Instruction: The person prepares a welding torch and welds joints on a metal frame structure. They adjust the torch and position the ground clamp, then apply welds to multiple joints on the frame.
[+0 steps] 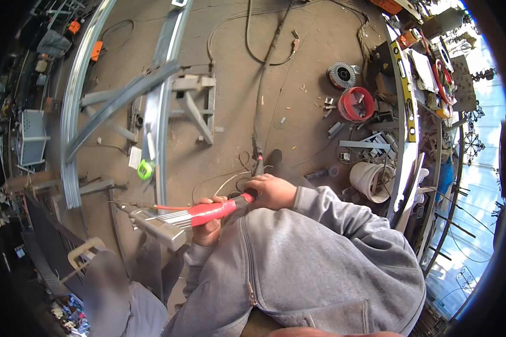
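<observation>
Held across the front of my grey hooded jacket is a red-taped handle [212, 212] with thin silver rods fanning from its left end. My left hand [206, 231] is wrapped round the taped part, thumb below and fingertips above. My right hand [272, 192] is closed round its right end, where red and black wrapping shows. A thick dark cable [259, 121] runs from near the right hand away along the floor. Just left of the rods is a grey metal bar [162, 230]; whether they touch I cannot tell. The handle's exact kind is unclear.
Long steel rails [158, 121] and a metal trestle [194, 109] stand at the left, with a green tape measure [145, 169]. A person [104, 292] is close at lower left. To the right are a red bucket [356, 104], a white bucket [371, 181], a wire spool [342, 74] and a yellow level [406, 92].
</observation>
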Demonstrator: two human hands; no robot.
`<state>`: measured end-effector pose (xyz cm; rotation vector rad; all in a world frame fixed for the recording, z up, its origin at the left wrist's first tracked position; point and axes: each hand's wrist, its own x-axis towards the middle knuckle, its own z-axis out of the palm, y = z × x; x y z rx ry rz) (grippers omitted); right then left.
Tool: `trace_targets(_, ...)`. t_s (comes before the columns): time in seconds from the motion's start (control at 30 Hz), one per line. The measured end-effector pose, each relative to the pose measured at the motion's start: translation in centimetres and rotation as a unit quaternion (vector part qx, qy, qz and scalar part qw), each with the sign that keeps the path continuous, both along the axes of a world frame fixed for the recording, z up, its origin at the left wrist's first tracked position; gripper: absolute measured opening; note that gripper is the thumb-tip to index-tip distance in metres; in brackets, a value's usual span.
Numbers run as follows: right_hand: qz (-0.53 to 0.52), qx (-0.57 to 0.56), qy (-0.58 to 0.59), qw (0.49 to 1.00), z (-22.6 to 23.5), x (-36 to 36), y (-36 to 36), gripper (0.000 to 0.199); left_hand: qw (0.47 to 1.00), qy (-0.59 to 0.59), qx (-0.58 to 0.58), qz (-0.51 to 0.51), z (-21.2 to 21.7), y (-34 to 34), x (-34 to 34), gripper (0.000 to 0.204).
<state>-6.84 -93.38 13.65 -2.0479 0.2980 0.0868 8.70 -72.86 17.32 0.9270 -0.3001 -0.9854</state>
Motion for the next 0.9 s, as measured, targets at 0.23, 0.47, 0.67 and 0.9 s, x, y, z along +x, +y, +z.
trace_targets(0.23,-0.104,0.144,0.010,0.984,-3.6,-1.2,-8.8,0.055,0.983,0.072,0.074,-0.154,-4.4,-16.1,-0.9,0.052)
trace_targets(0.47,-0.248,0.154,0.048,0.955,-1.0,0.1,-13.4,0.064,0.929,-0.110,0.182,-0.303,-2.9,-23.6,2.0,0.073)
trace_targets(0.67,-0.337,0.109,0.024,0.935,0.5,2.9,-15.5,0.030,0.890,-0.104,0.286,-0.339,-6.6,-22.4,7.7,0.039)
trace_targets(0.9,-0.415,0.267,0.036,0.869,1.3,7.8,-18.2,0.035,0.824,-0.297,0.419,-0.241,-10.2,-19.0,15.1,0.050)
